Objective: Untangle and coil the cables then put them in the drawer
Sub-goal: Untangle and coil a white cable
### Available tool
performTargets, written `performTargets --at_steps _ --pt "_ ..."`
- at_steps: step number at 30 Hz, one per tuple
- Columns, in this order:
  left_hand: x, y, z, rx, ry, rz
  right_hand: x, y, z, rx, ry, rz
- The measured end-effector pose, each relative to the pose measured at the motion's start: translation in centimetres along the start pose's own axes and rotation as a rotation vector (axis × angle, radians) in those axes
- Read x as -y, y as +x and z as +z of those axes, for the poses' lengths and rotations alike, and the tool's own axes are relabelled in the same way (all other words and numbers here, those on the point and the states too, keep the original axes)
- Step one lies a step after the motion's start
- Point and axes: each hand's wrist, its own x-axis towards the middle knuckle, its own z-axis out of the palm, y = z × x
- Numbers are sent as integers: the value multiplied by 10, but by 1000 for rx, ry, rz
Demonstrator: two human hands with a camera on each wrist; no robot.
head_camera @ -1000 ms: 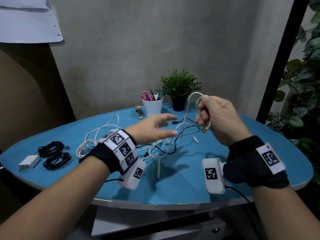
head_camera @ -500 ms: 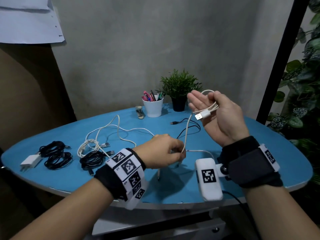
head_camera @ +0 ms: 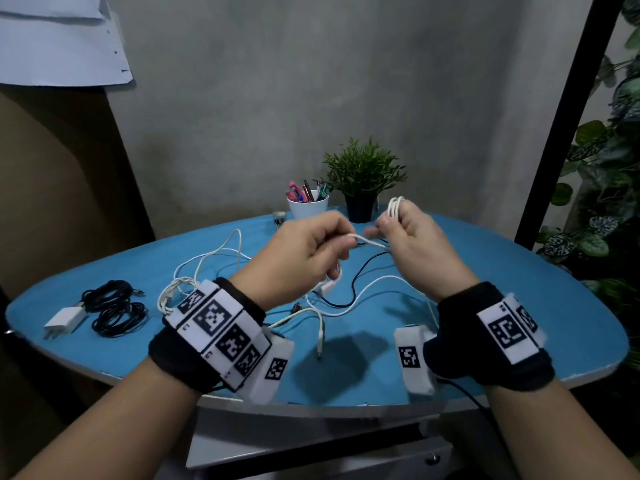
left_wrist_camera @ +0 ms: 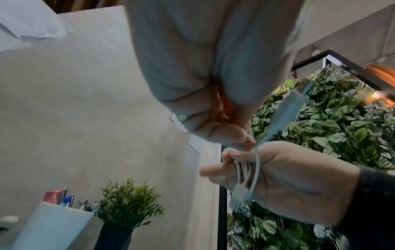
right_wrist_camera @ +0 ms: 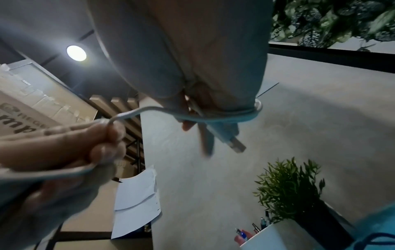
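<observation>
Since half a second ago the left hand (head_camera: 304, 254) has been raised from low over the table (head_camera: 519, 306) to chest height at centre frame, and more turns of the white cable (head_camera: 367, 241) are now seen wound on the right hand (head_camera: 412, 244). This is taken to mean that coiling of this one cable is well under way, with a loose tail yet to be taken up. The left fingers are curled, the cable pinched between thumb and forefinger; the right fingers are bent with the loops wrapped round them, and in the right wrist view a USB plug (right_wrist_camera: 234, 145) is seen sticking out past the wraps. A short taut run of cable is stretched between the two hands; the remainder is trailed down to the table below. Counted on the table: two black coiled bundles (head_camera: 114, 306) at left, beside one white charger block (head_camera: 64, 320); one loose white tangle (head_camera: 194, 271) left of centre; at least one loose black cable (head_camera: 356, 282) at centre, exact number not resolved. One drawer (head_camera: 311, 455), at bottom of frame, is seen closed. One pen cup (head_camera: 307, 206) and one potted plant (head_camera: 362, 178) stand at the far edge.
</observation>
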Motion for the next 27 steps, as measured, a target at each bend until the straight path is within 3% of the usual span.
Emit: performTargets --at_steps 5,9,15,19,27 --pt "6 8 -18 -265 203 136 7 -12 12 208 368 129" --pt "22 5 -16 -318 188 62 18 -27 18 389 670 194" --pt "33 -12 2 -122 -252 -153 22 -30 23 258 1043 299" --pt "35 -20 5 -29 -299 -192 18 -28 22 205 1111 320" --pt "30 -31 2 -132 -483 -304 13 -34 25 230 1066 313"
